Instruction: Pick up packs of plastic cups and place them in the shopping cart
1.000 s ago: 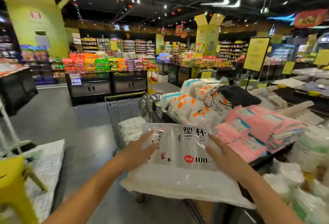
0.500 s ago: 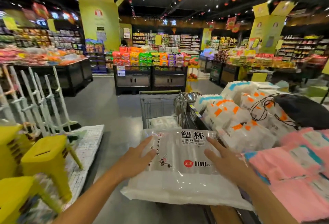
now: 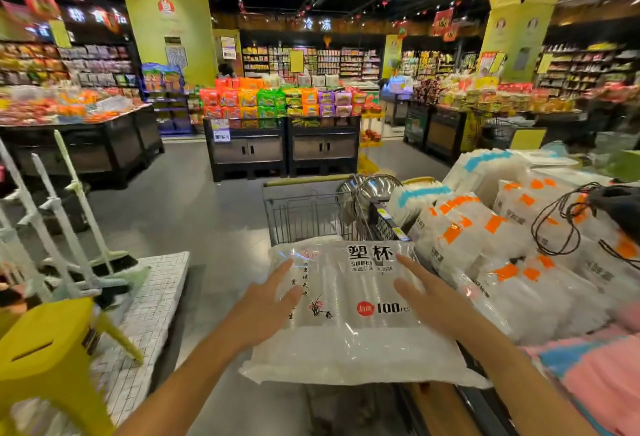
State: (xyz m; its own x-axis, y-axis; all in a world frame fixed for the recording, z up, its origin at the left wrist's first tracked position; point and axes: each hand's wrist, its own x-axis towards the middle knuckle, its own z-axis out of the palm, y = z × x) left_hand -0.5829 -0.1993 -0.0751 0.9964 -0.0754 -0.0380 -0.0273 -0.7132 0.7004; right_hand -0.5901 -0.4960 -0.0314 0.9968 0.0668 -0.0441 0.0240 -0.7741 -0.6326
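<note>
A large clear pack of plastic cups [image 3: 349,325], printed "100 pcs", lies flat in front of me over the near end of a wire shopping cart [image 3: 301,214]. My left hand [image 3: 266,304] lies on the pack's left side with straight fingers. My right hand [image 3: 429,297] lies on its right side, fingers spread and straight. Neither hand curls round the pack. More white packs show inside the cart under it.
A display bin to the right holds bagged cups with orange and blue labels [image 3: 485,228], pink packs [image 3: 595,376] and a black bag [image 3: 620,207]. Yellow stools [image 3: 52,359] and white mop handles [image 3: 65,224] stand on the left. Snack displays [image 3: 284,103] line the aisle ahead.
My view has swung left, so the right-hand display slid toward the frame edge and the yellow stools and mops came in. Both hands stay flat on the cup pack.
</note>
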